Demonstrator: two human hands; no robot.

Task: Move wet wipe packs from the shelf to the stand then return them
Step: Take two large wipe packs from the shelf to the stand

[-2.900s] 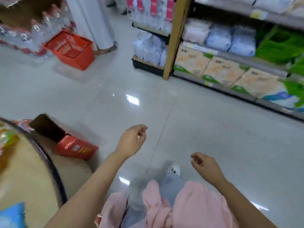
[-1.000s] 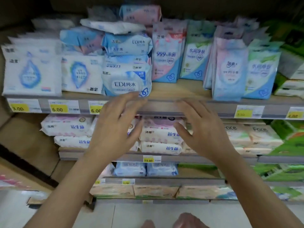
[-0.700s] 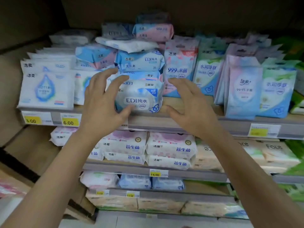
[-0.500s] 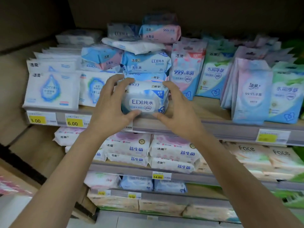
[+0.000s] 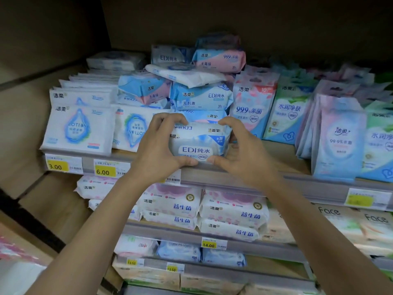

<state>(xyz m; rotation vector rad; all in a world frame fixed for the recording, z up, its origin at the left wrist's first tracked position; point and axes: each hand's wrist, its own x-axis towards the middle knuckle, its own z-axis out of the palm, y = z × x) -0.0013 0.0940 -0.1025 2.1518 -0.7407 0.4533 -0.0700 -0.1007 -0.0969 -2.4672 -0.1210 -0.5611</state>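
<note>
We hold a wet wipe pack [image 5: 198, 143] with both hands. It is white and light blue, with "EDI" printed on the front. It sits at the front edge of the top shelf [image 5: 251, 173], at the bottom of a pile of other packs [image 5: 200, 96].

Our left hand [image 5: 158, 150] wraps the left end of the pack. The fingers curl over the top and the thumb goes under it. Our right hand [image 5: 242, 154] does the same on the right end. Both hands are closed around the pack.

To the left, flat white packs with a blue drop [image 5: 77, 128] lean on the shelf. To the right, tall pink and blue packs [image 5: 252, 109] stand up, and a green one [image 5: 288, 116] stands beside them.

Yellow price tags [image 5: 58, 166] stick to the front rail of the shelf. One says 3.00 and the next says 6.00.

On the shelf below [image 5: 191, 233] lie pink and white packs [image 5: 172, 206] in piles of two. Lower down are blue packs [image 5: 179, 251].
</note>
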